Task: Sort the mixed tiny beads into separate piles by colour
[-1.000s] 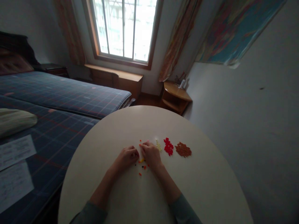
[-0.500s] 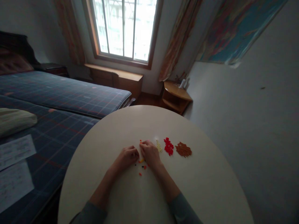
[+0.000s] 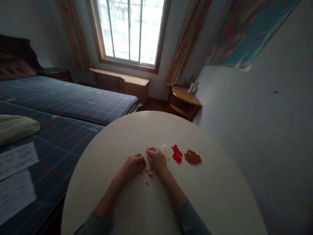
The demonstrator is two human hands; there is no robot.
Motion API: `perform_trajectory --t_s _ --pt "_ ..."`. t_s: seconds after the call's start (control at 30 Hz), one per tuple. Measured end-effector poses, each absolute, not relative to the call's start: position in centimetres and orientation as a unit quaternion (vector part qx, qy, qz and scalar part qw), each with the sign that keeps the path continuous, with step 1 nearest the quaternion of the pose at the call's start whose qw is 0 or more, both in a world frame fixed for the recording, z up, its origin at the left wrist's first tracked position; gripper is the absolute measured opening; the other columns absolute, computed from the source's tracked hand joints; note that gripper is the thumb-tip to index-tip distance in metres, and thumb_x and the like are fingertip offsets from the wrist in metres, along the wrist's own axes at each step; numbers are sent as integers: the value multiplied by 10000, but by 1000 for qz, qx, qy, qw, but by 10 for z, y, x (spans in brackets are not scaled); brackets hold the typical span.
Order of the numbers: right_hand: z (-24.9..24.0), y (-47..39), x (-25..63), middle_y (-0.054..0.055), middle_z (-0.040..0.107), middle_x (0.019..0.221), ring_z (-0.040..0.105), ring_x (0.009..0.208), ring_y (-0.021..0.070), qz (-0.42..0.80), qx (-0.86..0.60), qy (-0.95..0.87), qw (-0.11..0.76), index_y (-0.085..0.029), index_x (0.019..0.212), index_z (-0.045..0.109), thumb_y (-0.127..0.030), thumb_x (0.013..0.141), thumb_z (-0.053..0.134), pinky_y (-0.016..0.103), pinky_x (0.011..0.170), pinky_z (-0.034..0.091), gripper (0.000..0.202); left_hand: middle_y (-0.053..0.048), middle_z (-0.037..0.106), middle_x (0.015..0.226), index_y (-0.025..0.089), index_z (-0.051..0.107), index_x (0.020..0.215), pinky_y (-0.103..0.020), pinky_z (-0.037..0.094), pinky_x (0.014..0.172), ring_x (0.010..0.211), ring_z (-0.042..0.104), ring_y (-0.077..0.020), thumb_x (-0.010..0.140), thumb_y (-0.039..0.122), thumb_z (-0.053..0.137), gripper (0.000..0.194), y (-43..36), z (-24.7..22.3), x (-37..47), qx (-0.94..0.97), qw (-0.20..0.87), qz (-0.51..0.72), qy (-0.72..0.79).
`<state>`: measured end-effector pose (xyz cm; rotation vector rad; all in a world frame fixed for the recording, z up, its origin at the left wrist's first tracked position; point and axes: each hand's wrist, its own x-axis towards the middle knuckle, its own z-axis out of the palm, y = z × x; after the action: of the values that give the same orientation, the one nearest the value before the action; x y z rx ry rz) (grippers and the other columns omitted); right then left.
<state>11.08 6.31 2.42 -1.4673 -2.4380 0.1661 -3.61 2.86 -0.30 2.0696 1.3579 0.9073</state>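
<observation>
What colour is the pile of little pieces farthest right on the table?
Brown: the rightmost pile, beside the red pile, seen in the head view.

Tabletop (image 3: 207, 195), round: one. Sorted bead piles: three, namely one pale yellow pile (image 3: 166, 153), one red pile (image 3: 176, 154), one brown pile (image 3: 192, 157). Loose beads (image 3: 149, 176) between two hands: several, too small to count.

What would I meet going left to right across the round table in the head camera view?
Left hand → right hand → small pale yellow pile of bits → red pile → brown pile. A few loose orange and dark bits lie scattered between and below the hands.
</observation>
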Motion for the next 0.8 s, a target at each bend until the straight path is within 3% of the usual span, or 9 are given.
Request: perform_trajectory --t_s 0.27,0.5,0.8 --pt "22 63 122 29 609 954 552 863 117 127 -518 -805 260 -224 992 623 -88 782 445 207 793 408 308 1 538 666 147 624 644 -178 394 553 564 482 -84 676 114 532 103 28 -1 -36 753 264 331 504" --pt "18 47 156 19 597 809 524 596 93 193 -503 -772 338 -205 846 647 -124 765 470 205 618 430 211 -9 550 683 150 628 665 -180 412 567 583 503 -89 692 154 539 93 28 0 -37 752 277 333 497" --pt "12 21 182 11 558 691 471 544 104 227 -530 -724 378 -177 787 637 -164 746 479 213 551 404 164 -11 554 686 152 626 671 -178 401 564 581 501 -87 708 174 541 95 25 3 -37 765 264 327 488"
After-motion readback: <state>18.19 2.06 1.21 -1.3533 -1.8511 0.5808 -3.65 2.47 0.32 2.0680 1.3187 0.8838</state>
